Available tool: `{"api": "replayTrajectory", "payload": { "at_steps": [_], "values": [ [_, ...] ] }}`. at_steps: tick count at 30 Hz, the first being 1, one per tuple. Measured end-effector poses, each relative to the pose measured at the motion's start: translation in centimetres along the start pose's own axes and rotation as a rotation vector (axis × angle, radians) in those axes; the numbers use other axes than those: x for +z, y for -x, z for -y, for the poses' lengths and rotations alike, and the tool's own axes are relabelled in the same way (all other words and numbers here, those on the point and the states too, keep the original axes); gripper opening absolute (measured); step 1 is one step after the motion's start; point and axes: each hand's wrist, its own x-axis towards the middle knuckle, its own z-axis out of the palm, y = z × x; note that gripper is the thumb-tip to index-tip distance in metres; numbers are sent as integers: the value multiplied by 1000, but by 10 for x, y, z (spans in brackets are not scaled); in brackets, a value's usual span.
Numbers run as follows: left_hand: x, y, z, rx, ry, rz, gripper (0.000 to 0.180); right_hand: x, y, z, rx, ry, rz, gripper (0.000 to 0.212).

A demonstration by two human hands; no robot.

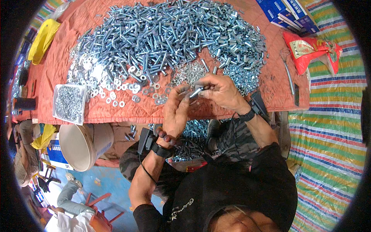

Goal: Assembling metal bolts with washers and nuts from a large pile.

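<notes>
My left hand (176, 111) and my right hand (222, 91) meet over the near edge of the red cloth. Between their fingertips is a short shiny metal bolt (196, 92), gripped from both sides; the fingers partly cover it. Just beyond lies a small heap of spring washers and nuts (185, 73). Flat washers (112, 94) are scattered to the left of my hands. A big pile of bolts (154, 38) spreads across the far part of the cloth, with metal sleeves (232, 42) heaped on its right side.
A white tray of small washers (69, 102) sits at the cloth's left edge, above a pale bucket (79, 149). To the right lie a red bag (305, 52), blue boxes (288, 15) and a metal rod (288, 75). More bolts (193, 135) fill a container by my lap. Other people sit at lower left.
</notes>
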Motion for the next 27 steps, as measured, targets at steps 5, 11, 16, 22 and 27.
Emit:
{"api": "replayTrajectory", "payload": {
  "at_steps": [5,11,16,22,27],
  "values": [
    [-1,2,-2,104,-240,46,26,15,6,0,160,-389,-87,28],
    [-6,4,-8,-121,-391,133,33,26,21,7,-203,385,-58,32],
    [-15,7,-10,-414,-188,269,37,24,30,9,-273,381,-84,31],
    [-12,8,-7,-503,-17,263,35,18,37,-12,-14,230,-216,22],
    [-21,0,-8,-276,64,-159,36,9,27,-43,243,161,-357,16]
  ]
}}
